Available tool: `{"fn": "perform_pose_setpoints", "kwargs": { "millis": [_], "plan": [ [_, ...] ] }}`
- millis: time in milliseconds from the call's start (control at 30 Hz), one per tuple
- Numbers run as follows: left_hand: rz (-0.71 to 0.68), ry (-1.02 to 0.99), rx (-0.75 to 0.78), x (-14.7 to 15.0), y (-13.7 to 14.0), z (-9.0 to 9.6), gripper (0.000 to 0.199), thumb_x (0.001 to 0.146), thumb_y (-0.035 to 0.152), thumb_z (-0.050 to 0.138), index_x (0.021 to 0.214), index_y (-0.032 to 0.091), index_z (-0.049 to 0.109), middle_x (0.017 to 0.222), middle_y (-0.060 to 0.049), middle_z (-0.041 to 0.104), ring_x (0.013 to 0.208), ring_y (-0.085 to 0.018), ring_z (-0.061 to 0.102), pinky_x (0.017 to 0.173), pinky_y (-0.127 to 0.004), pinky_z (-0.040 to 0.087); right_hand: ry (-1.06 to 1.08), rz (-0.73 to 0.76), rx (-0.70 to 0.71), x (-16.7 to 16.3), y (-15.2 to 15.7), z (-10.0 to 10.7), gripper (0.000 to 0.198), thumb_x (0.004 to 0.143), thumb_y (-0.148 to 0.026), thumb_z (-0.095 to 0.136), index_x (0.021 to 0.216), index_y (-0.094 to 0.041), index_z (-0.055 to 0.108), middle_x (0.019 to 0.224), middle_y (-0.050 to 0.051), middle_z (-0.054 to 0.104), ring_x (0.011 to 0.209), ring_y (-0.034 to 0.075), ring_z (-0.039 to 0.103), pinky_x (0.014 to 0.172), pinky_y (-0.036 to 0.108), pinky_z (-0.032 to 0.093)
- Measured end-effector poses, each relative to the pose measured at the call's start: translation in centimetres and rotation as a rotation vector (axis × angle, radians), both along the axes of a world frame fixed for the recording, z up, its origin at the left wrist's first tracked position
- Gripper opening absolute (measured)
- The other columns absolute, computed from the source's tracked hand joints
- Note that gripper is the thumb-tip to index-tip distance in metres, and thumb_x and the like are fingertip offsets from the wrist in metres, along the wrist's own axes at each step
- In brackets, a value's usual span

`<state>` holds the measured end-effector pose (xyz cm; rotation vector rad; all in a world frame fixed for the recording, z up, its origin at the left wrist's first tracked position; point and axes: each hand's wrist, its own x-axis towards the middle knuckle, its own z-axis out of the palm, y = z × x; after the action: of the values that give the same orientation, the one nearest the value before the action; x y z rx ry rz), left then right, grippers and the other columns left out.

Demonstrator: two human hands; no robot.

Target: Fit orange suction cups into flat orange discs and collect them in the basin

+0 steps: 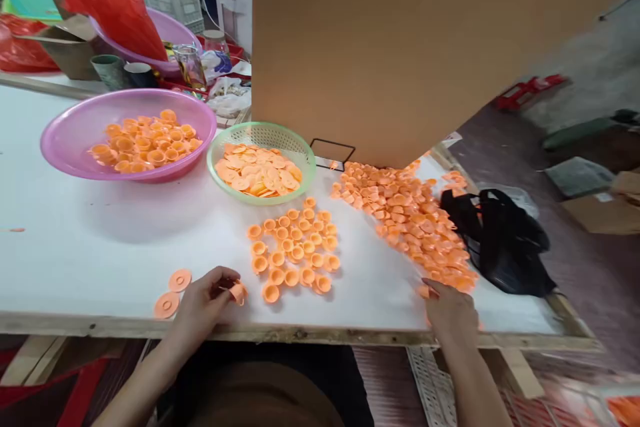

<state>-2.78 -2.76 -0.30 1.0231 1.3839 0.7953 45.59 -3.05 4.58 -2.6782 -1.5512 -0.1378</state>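
My left hand [206, 299] is closed around a small orange plastic cup [239, 292], just above the table near its front edge. Two flat orange discs [173, 293] with ring marks lie on the table at that hand's left. To its right stand several small orange cups [293, 247], most with their mouths up, in a loose cluster. My right hand [451, 312] pinches a small orange piece [425, 291] at the near end of a large heap of orange cups [407, 213]. Its fingers partly cover that piece, so its exact shape is unclear.
A pink basin [65, 147] holds orange cups, and a green basket [300, 188] beside it holds orange discs. A tall cardboard panel [370, 47] stands behind the heap. A black bag [510, 247] lies at the right edge. The table's wooden edge [300, 333] runs along the front.
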Motion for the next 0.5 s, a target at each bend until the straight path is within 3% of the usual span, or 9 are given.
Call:
{"fn": "perform_pose_setpoints", "kwargs": {
  "millis": [100, 200, 333, 500],
  "plan": [
    [0.054, -0.214, -0.136, 0.0, -0.2, 0.8, 0.03, 0.071, 0.035, 0.074, 0.092, 0.017, 0.063, 0.084, -0.004, 0.07, 0.078, -0.015, 0.062, 0.069, -0.023, 0.049, 0.063, -0.042, -0.059, 0.6, 0.0, -1.6, 0.043, 0.076, -0.027, 0.042, 0.099, -0.014, 0.076, 0.104, 0.014, 0.071, 0.098, 0.031, 0.062, 0.084, 0.04, 0.047],
    [0.153, -0.395, -0.305, -0.3, -0.1, 1.5, 0.032, 0.069, 0.033, 0.079, 0.09, 0.017, 0.061, 0.085, -0.002, 0.067, 0.073, -0.011, 0.059, 0.066, -0.021, 0.049, 0.173, -0.014, 0.031, -1.1, 0.8, -2.2, 0.038, 0.071, -0.034, 0.048, 0.09, -0.018, 0.076, 0.093, 0.01, 0.073, 0.087, 0.028, 0.065, 0.079, 0.038, 0.048],
    [0.229, -0.631, -0.485, -0.9, 0.2, 2.3, 0.035, 0.069, 0.032, 0.081, 0.095, 0.016, 0.064, 0.086, -0.004, 0.066, 0.078, -0.014, 0.063, 0.079, -0.03, 0.056, 0.364, 0.014, 0.176, -4.6, 2.0, -1.9, 0.036, 0.066, -0.043, 0.054, 0.083, -0.021, 0.076, 0.075, 0.006, 0.072, 0.076, 0.026, 0.064, 0.074, 0.036, 0.048],
    [0.235, -0.695, -0.479, -1.2, 0.4, 2.8, 0.032, 0.07, 0.026, 0.081, 0.095, 0.013, 0.067, 0.096, -0.009, 0.067, 0.093, -0.019, 0.065, 0.087, -0.033, 0.055, 0.497, -0.075, 0.182, -7.8, 2.4, -1.0, 0.042, 0.059, -0.047, 0.056, 0.084, -0.02, 0.077, 0.075, 0.007, 0.073, 0.077, 0.027, 0.065, 0.077, 0.038, 0.047]
  ]
}}
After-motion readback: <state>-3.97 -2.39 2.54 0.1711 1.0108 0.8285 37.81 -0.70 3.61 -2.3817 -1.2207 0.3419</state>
